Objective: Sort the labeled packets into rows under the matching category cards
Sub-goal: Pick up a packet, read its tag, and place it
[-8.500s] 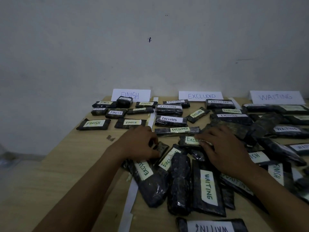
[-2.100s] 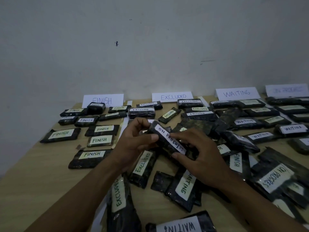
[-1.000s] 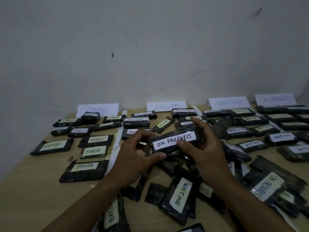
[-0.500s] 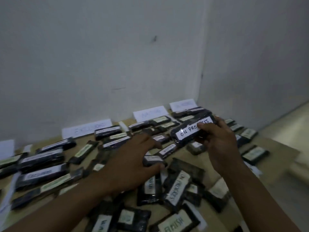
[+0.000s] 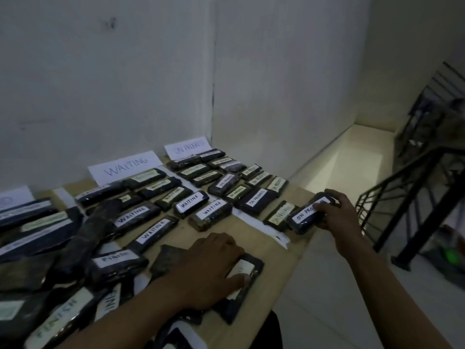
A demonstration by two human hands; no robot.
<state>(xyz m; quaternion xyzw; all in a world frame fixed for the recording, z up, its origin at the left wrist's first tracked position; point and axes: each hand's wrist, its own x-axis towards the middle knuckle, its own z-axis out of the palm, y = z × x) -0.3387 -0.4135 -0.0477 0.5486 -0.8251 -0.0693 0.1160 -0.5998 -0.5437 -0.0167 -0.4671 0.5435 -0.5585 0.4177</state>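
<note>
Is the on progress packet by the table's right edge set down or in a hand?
In a hand: the right hand grips the ON PROGRESS packet at its end. Whether it touches the table: cannot tell.

The right hand (image 5: 337, 215) has its fingers (image 5: 336, 199) round an ON PROGRESS packet (image 5: 310, 214) at the right edge of the table (image 5: 276, 258). Just left of those fingers lies a neighbouring packet (image 5: 279, 215); beyond them the ON PROGRESS rows (image 5: 226, 177) reach back to the ON PROGRESS card (image 5: 187, 147) at the wall. The left hand (image 5: 211, 270) lies with its fingers (image 5: 230, 244) on a flat packet (image 5: 247, 268) near the front edge. Between both hands' fingers runs a paper strip (image 5: 259, 226); beyond the left fingers the WAITING rows (image 5: 176, 197) lie before the WAITING card (image 5: 125, 166), and a heap of packets (image 5: 83, 238) sits left of them.
</note>
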